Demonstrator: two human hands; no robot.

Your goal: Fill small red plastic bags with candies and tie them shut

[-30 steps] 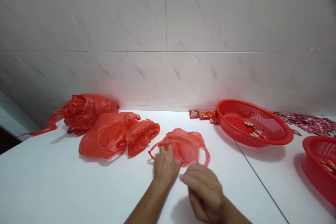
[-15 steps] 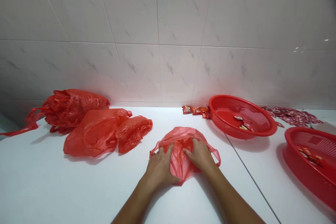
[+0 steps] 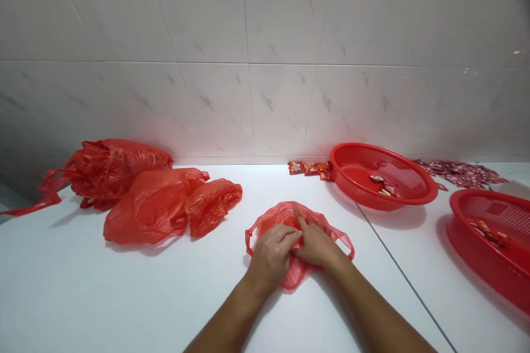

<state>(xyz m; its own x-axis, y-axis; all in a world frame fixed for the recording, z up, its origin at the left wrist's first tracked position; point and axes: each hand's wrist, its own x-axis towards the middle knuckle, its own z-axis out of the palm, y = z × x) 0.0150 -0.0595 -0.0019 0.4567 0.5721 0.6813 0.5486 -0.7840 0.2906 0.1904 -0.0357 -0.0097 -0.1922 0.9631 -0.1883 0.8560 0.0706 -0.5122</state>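
Note:
A thin red plastic bag (image 3: pixel 273 217) lies flat on the white counter (image 3: pixel 124 298) in front of me. Both my hands rest on top of it, close together. My left hand (image 3: pixel 271 256) has its fingers curled and pinching the plastic near the bag's middle. My right hand (image 3: pixel 317 244) presses on the bag beside it, index finger stretched toward the far edge, the other fingers bent on the plastic. One bag handle loops out at the left, another at the right.
Three crumpled red bags (image 3: pixel 153 204) lie at the left. A red basket (image 3: pixel 383 175) with a few small packets stands at the back right, and a second red basket (image 3: pixel 492 237) at the right edge. Small red packets (image 3: pixel 308 167) lie by the tiled wall.
My right hand came down from in front of me onto the bag. Both hands then drew together at its middle, gathering the plastic, and the bag looks flatter and narrower.

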